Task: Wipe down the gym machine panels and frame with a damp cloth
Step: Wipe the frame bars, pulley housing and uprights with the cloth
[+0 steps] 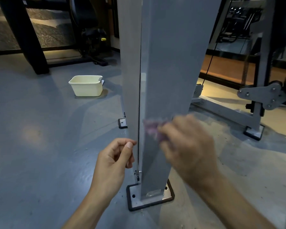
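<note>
A person presses a pinkish-purple cloth against a tall grey metal machine post.

The right hand is blurred; its grip is curled round the crumpled cloth, which lies flat against the front face of the post, low down, well above the silver base plate with a black rubber rim bolted to the grey floor. The left hand hangs just left of the post, beside the narrow dark gap between the post and a second grey panel; its fingers are loosely curled with the thumb against the forefinger, and it seems to hold nothing. A cream plastic tub stands on the floor further back to the left, well apart from both hands. To the right stands more grey frame with bolted plates.
</note>
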Motion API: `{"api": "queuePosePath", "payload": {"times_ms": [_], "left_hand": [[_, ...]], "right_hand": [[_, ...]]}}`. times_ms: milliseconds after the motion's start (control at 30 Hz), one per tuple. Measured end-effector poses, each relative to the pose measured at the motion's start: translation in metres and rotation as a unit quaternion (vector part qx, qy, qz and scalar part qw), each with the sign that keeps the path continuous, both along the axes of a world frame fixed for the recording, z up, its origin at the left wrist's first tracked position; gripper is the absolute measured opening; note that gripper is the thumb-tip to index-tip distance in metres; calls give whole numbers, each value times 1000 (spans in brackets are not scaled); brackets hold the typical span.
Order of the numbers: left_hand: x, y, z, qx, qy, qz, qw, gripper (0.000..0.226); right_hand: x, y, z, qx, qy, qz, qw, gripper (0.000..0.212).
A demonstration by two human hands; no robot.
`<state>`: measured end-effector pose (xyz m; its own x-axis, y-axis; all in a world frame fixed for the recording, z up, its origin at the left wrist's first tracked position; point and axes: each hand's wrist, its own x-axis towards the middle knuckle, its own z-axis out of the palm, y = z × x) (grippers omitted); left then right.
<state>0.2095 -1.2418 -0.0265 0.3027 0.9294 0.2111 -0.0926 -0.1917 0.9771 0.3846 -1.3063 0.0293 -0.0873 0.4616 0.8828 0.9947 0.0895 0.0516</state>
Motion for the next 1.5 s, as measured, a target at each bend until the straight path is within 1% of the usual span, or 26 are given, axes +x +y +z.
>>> {"api": "queuePosePath", "payload": {"times_ms": [67,100,167,233,300,367,400,467,600,633,700,767,833,867,900,933,1000,1067,1100,1167,1200,1267,1300,1367,1433,1500], "left_hand": [[3,1,-2,-7,4,4,1000,22],[4,1,-3,-9,3,8,1000,22],[5,3,-6,-11,-1,14,1000,23],[5,4,-8,-12,1,14,1000,24],[2,4,-11,-12,4,14,1000,25],[1,3,-13,-15,3,17,1000,24],[0,3,-13,-16,1,17,1000,24],[2,3,-13,-16,2,14,1000,25],[7,4,-13,-22,-4,10,1000,23],[8,4,-12,-22,-4,9,1000,22],[9,4,-11,-17,2,6,1000,22],[8,2,-11,-5,12,4,1000,23],[6,0,-11,3,19,4,1000,24],[4,-2,-11,3,17,3,1000,24],[3,-2,-11,2,15,0,1000,25],[2,-3,-11,1,16,-4,1000,26],[3,-4,-9,2,22,-14,1000,26],[5,-4,-9,4,26,-16,1000,25],[8,-4,-8,6,24,-16,1000,24],[12,-4,-6,5,9,-18,1000,16],[13,-5,-5,4,3,-19,1000,12],[12,-5,-6,3,-1,-21,1000,12],[11,-6,-9,2,2,-22,1000,14],[8,-7,-14,0,14,-17,1000,23],[7,-8,-15,0,18,-14,1000,29],[10,-7,-15,6,18,-8,1000,31]], "right_hand": [[3,4,39,48,26,-1,999,16],[3,6,48,64,37,-5,997,14],[-2,8,41,69,38,-16,997,17],[-14,8,4,31,25,3,999,27],[-18,5,-45,-43,-10,22,999,33],[-16,2,-79,-106,-44,19,993,31],[-15,1,-84,-117,-45,17,992,29],[-15,1,-68,-106,-23,25,994,27],[-18,9,2,-14,30,23,999,18],[-19,11,7,-2,32,19,999,17],[-20,11,-6,-2,21,26,999,23],[-19,6,-40,-50,-1,37,998,27],[-13,0,-71,-119,-20,34,992,23],[-8,-2,-75,-134,-19,29,990,20],[-3,-2,-68,-124,-11,24,992,21],[2,-2,-51,-93,6,24,995,23],[18,-3,0,-6,49,28,998,26],[36,-1,54,59,82,14,995,14],[40,2,71,79,94,-3,992,7],[36,5,71,90,114,-9,989,4],[31,5,57,82,115,8,990,4],[22,1,11,48,106,30,993,15],[23,-2,-15,18,96,29,995,22],[29,-8,-57,-65,76,19,995,26],[32,-12,-69,-119,68,12,990,28],[32,-11,-47,-99,85,13,991,24]]}}
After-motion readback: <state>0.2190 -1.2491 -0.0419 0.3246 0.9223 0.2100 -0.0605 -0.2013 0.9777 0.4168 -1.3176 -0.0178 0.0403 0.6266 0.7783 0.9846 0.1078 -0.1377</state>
